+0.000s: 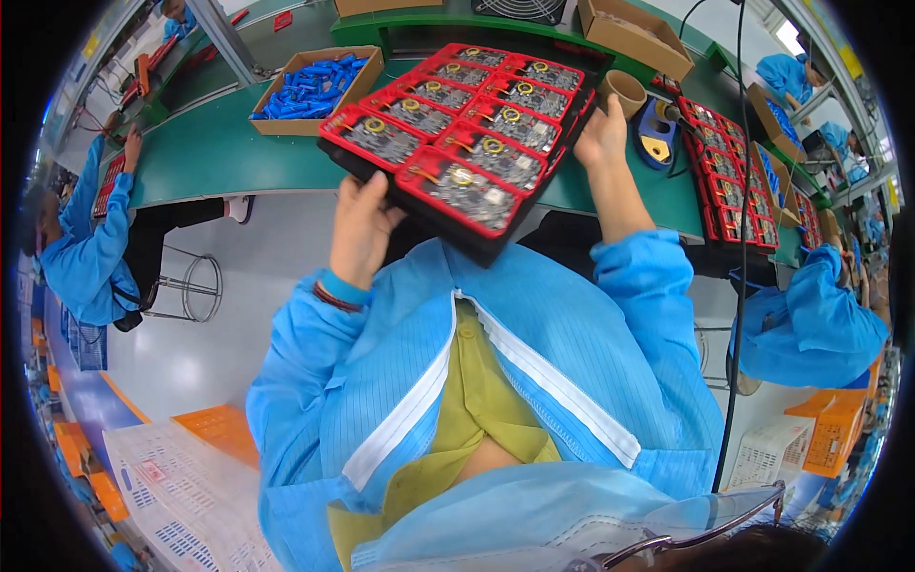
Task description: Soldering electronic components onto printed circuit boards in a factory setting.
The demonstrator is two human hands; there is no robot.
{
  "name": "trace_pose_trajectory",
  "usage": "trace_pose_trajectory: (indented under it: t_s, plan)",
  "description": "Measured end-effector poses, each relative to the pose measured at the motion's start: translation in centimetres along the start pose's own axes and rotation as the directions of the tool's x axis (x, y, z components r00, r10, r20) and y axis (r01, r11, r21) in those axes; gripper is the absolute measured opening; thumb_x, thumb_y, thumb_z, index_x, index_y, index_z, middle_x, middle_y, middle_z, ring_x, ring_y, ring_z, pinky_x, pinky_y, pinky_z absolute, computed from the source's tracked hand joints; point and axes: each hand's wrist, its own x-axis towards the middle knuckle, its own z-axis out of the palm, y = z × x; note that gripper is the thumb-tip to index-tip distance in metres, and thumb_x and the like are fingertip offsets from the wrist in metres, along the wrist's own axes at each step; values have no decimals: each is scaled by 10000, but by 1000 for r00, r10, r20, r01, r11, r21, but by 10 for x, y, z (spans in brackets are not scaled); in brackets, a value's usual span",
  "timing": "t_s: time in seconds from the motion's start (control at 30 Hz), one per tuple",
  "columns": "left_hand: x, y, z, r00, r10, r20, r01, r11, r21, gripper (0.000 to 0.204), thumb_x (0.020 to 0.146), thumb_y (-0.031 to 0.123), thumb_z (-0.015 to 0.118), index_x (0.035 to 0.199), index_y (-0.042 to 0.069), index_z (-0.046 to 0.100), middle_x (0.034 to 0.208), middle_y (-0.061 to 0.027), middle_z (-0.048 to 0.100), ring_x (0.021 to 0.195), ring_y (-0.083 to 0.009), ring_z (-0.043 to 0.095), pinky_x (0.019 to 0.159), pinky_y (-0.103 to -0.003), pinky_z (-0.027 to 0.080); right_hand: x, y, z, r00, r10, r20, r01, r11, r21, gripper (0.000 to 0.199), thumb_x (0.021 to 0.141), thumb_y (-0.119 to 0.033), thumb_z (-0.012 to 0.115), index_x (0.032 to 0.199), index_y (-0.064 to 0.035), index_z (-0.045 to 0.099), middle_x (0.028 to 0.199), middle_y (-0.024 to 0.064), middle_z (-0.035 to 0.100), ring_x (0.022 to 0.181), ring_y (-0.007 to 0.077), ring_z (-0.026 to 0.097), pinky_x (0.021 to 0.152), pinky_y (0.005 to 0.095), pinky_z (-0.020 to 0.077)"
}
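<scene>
**Tray of circuit boards held over the bench edge**

A black tray (477, 250) loaded with red-framed circuit boards (462, 186) is held in both hands, tilted, partly above the near edge of the green workbench (214, 153). The left hand (360, 229) is clamped on the tray's near left corner, fingers curled under its rim. The right hand (600, 133) is closed on the tray's right edge, thumb side up. The two hands are kept well apart, one at each side of the tray.

Just right of the tray, a roll of brown tape (621, 91) and a blue-and-yellow tool stand (655, 133) are seen on the bench. Further right, a long row of red trays (734, 186) is laid out. Left of the tray, a cardboard box of blue cells (315, 86) is set on the bench. Beyond the tray, another cardboard box (634, 33) is placed at the far edge.
</scene>
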Motion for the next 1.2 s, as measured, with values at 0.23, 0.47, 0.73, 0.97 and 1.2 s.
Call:
trace_pose_trajectory:
  t_s: [0.23, 0.47, 0.73, 0.97, 1.2]
  plan:
    - [-32, -41, 7, 923, -328, 204, 309, 944, 119, 343, 953, 247, 480, 1205, 36, 383, 1193, -145, 524, 1095, -250, 529, 884, -405, 474, 88, -10, -26, 981, -97, -165, 30, 929, -368, 373, 929, -342, 490, 1089, -16, 577, 1043, 130, 628, 930, 214, 594, 854, 338, 468]
    - [17, 31, -20, 616, -743, 261, 165, 445, 880, 315, 927, 240, 531, 1108, -12, 588, 919, -100, 666, 770, -148, 625, 694, -251, 518, 107, -15, -39, 941, -331, 77, 110, 80, -991, 408, 893, -303, 555, 1137, 23, 585, 949, 87, 646, 835, 161, 580, 762, 278, 447]
    - [183, -5, -9, 969, 244, 31, -222, 810, 543, 380, 948, 300, 488, 1182, 3, 529, 924, -29, 572, 810, -84, 501, 747, -232, 421, 89, -23, -27, 918, -355, 177, 198, 21, -980, 520, 878, -370, 540, 1215, 26, 528, 1133, 222, 602, 1055, 311, 584, 897, 344, 430]
    - [270, -50, 10, 999, 24, 21, -30, 916, 400, 576, 968, 396, 411, 1397, 21, 323, 1412, -113, 370, 1282, -197, 362, 1061, -288, 270, 82, 0, -24, 946, -317, 71, 129, 167, -977, 550, 907, -359, 525, 1295, 23, 446, 1167, 161, 579, 1060, 199, 548, 903, 280, 409]
    - [282, -60, 30, 995, 36, 92, -73, 895, 440, 607, 962, 373, 416, 1394, -32, 280, 1419, -190, 347, 1320, -262, 328, 1071, -296, 246, 72, -6, -18, 957, -289, 32, 149, 393, -907, 454, 912, -242, 557, 1284, 2, 464, 1128, 81, 583, 1026, 130, 514, 891, 251, 398]
